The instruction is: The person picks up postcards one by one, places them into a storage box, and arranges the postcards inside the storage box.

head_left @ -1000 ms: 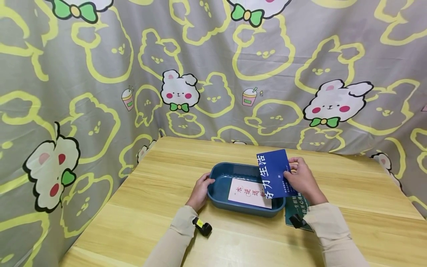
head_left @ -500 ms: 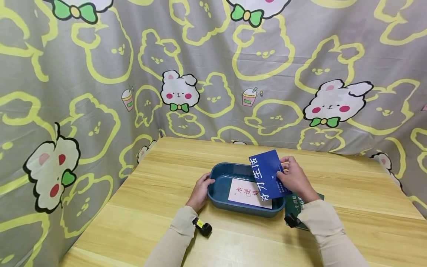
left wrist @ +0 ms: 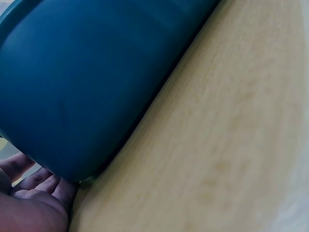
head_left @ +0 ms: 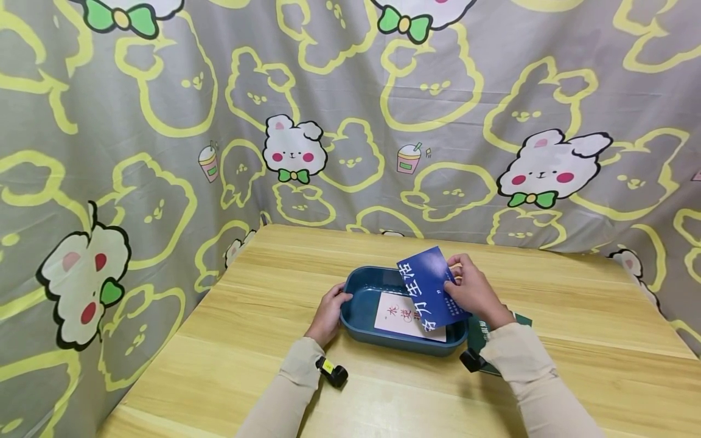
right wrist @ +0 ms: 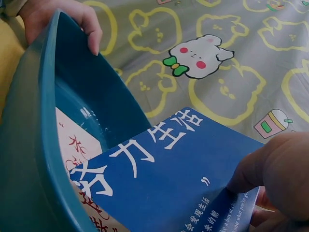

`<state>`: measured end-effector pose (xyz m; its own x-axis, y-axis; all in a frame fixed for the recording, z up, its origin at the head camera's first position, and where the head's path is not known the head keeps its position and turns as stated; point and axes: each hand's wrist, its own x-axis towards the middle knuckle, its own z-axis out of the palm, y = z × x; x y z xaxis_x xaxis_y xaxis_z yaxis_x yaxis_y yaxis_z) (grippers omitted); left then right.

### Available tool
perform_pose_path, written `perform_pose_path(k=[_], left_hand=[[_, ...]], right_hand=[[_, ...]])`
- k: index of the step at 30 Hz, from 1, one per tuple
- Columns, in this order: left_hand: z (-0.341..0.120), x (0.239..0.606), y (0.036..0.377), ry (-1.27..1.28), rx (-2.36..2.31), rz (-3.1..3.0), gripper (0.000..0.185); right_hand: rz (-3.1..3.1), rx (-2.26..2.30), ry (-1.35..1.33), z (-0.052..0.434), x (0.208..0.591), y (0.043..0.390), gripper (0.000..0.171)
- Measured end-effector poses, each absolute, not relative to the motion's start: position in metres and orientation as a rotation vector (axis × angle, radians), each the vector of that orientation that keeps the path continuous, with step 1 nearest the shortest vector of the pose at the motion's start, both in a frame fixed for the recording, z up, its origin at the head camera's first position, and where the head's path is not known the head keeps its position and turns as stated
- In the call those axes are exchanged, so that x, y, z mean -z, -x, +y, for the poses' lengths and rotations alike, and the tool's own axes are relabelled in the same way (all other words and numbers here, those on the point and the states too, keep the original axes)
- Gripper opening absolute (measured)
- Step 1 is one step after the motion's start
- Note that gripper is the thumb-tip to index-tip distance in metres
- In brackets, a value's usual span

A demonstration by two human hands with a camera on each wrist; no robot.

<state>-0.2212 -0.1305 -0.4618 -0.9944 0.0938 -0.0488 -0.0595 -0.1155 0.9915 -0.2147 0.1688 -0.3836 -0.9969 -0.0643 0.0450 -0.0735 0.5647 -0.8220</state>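
A dark teal tray [head_left: 358, 286] [left wrist: 91, 82] [right wrist: 29, 145] sits mid-table, with a pale pink card [head_left: 397, 316] [right wrist: 72, 145] lying flat inside. My left hand [head_left: 328, 313] [right wrist: 63, 17] grips the tray's left end, thumb over the rim. My right hand [head_left: 473, 292] [right wrist: 277, 169] pinches a blue card with white characters [head_left: 429, 286] [right wrist: 169, 174] by its right edge. The card is tilted, its lower corner dipping into the tray over the pink card.
A dark green card [head_left: 484, 334] lies on the wooden table [head_left: 246, 340] right of the tray, partly under my right forearm. A rabbit-patterned curtain [head_left: 350, 109] hangs close behind and to the left of the table.
My right hand has carried the blue card leftward and lower, from the tray's right end to over the pink card. The left hand and tray have stayed put.
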Motion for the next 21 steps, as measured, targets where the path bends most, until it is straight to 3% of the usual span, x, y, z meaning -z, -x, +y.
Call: perform_pose_path(k=[21], left_hand=[[-0.131, 0.465, 0.223, -0.073, -2.293, 2.03, 0.044]], right_hand=[[-2.829, -1.24, -0.391, 0.154, 0.388, 0.221, 0.032]])
